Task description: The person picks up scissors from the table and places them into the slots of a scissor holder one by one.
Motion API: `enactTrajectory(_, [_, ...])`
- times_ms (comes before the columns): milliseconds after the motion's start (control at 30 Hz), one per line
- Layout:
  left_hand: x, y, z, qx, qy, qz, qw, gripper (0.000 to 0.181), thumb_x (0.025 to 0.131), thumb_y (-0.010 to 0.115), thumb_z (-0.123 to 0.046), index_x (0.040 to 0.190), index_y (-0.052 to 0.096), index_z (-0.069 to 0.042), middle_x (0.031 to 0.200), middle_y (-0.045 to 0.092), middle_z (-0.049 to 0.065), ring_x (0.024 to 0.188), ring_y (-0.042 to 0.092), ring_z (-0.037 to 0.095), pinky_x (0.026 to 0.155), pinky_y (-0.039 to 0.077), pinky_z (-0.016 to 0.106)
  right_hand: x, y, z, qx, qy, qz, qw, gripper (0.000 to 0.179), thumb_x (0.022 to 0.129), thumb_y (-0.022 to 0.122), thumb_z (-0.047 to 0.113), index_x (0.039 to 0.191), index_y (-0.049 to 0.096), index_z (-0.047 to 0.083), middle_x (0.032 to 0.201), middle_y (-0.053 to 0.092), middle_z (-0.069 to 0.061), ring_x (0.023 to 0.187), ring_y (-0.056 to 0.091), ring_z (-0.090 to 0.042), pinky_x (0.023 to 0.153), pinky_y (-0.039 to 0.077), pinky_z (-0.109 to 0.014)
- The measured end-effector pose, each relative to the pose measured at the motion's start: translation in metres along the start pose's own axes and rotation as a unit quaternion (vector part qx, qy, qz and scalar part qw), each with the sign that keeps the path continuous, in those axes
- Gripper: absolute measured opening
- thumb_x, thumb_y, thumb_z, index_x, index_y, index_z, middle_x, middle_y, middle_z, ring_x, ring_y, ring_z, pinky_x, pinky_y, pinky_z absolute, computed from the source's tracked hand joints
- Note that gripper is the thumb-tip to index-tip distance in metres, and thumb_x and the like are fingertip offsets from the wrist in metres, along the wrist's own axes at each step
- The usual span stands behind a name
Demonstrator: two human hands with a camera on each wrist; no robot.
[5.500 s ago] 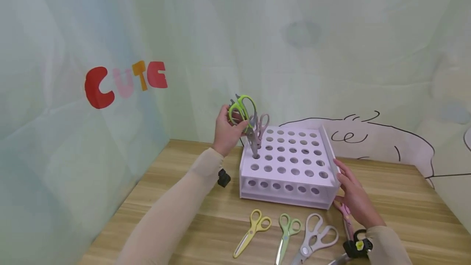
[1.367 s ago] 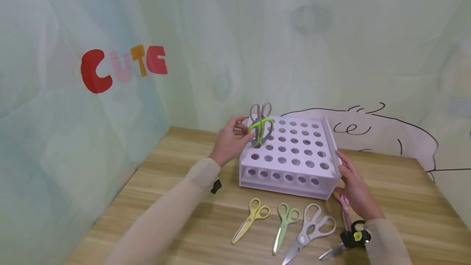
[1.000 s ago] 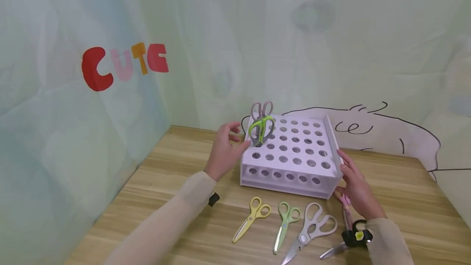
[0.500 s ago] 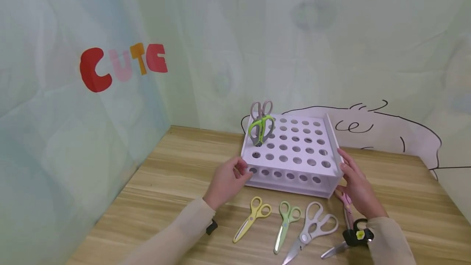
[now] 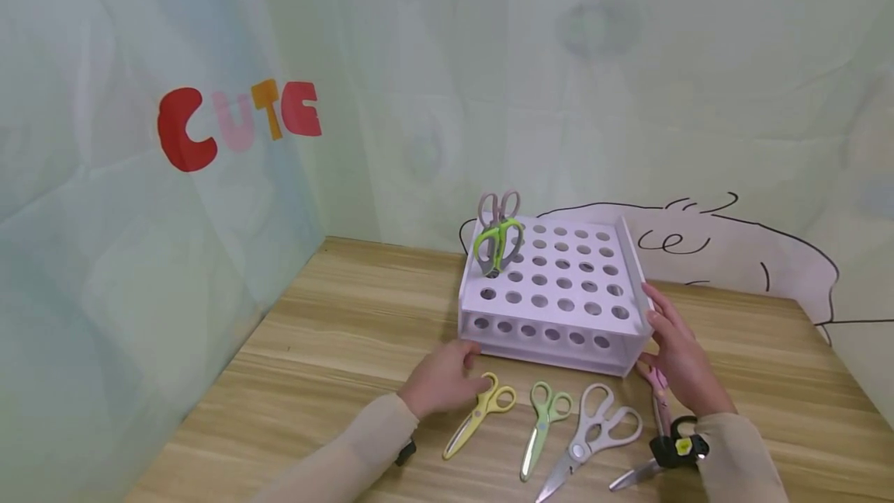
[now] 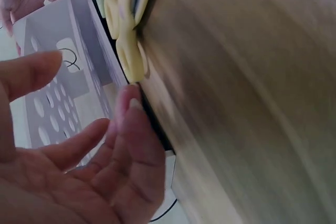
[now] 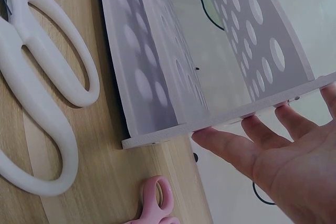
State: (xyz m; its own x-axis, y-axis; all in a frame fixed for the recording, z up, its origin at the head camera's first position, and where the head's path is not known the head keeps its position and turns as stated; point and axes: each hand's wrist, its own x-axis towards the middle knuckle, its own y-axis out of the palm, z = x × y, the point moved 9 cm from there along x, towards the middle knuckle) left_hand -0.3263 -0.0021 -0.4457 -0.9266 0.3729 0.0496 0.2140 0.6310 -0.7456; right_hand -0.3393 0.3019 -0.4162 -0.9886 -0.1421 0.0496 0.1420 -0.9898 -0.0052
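Note:
Two pairs of scissors stand upright in the left column of holes of a white perforated rack [image 5: 552, 320]: lime-and-grey scissors [image 5: 518, 242] in front, mauve-handled scissors [image 5: 485, 208] behind. On the table in front of the rack lie yellow scissors [image 5: 476, 419]. My left hand [image 5: 443, 383] is at their handle loops, its thumb apart from the fingers; in the left wrist view a fingertip is right at the end of the yellow loop [image 6: 129, 59]. My right hand [image 5: 680, 359] rests its extended fingertips against the rack's right side panel [image 7: 236, 113].
Right of the yellow pair lie green scissors [image 5: 539, 429], white scissors [image 5: 587, 441] and pink scissors [image 5: 659, 388]. A blade [image 5: 634, 476] sticks out beside my right wrist camera. The wooden table [image 5: 349, 317] ends at a printed cloth backdrop [image 5: 391, 138].
My left hand lowered the lime-and-grey scissors into a hole and let go. Then it moved down and toward me to the yellow scissors. The right hand has stayed at the rack's side.

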Motion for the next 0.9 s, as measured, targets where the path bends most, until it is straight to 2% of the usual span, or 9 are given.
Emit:
enactTrajectory(133, [-0.001,0.011,0.002,0.020,0.001,0.025,0.9995,0.056,0.082,0.078,-0.030,0.123,0.061,0.005,0.096,0.065,0.010,0.083,0.061,0.022,0.073,0.055,0.040,-0.001,0.000,-0.001,0.003,-0.002,0.000,1.0000,0.058,0.109,0.032,0.037,0.161,0.008,0.025,0.163,-0.001,-0.018,0.144,0.007,-0.045,0.104,0.019,-0.074])
enactTrajectory(233, [-0.002,0.016,0.003,0.044,-0.004,0.033,0.9985,0.053,0.081,0.079,-0.034,0.116,0.064,0.002,0.094,0.064,0.007,0.082,0.062,0.023,0.072,0.055,0.041,0.000,0.000,-0.001,-0.002,0.001,-0.004,1.0000,0.058,0.109,0.033,0.038,0.161,0.009,0.026,0.163,-0.001,-0.017,0.145,0.008,-0.045,0.104,0.021,-0.073])
enactTrajectory(367, [-0.002,0.021,0.002,0.080,-0.014,0.032,0.9962,0.047,0.077,0.081,-0.040,0.104,0.066,-0.005,0.087,0.058,0.000,0.073,0.057,0.019,0.065,0.051,0.038,0.000,-0.001,-0.001,-0.011,0.003,-0.006,0.9999,0.059,0.109,0.033,0.039,0.161,0.008,0.026,0.164,-0.001,-0.016,0.145,0.009,-0.046,0.104,0.023,-0.072])
enactTrajectory(533, [-0.001,0.028,0.004,0.111,-0.023,0.029,0.9932,0.054,0.074,0.082,-0.044,0.108,0.066,-0.005,0.092,0.056,0.002,0.076,0.056,0.020,0.067,0.052,0.037,-0.001,-0.002,0.000,-0.036,0.003,-0.009,0.9993,0.060,0.108,0.033,0.044,0.161,0.009,0.027,0.164,0.000,-0.015,0.145,0.010,-0.046,0.102,0.027,-0.071])
enactTrajectory(900, [-0.001,0.031,0.002,0.108,-0.031,0.026,0.9933,0.054,0.070,0.087,-0.035,0.106,0.058,-0.009,0.093,0.055,0.002,0.073,0.055,0.020,0.063,0.051,0.036,0.001,-0.004,-0.002,-0.011,0.000,-0.008,0.9999,0.059,0.108,0.033,0.040,0.161,0.009,0.026,0.164,-0.002,-0.015,0.145,0.010,-0.045,0.103,0.024,-0.073])
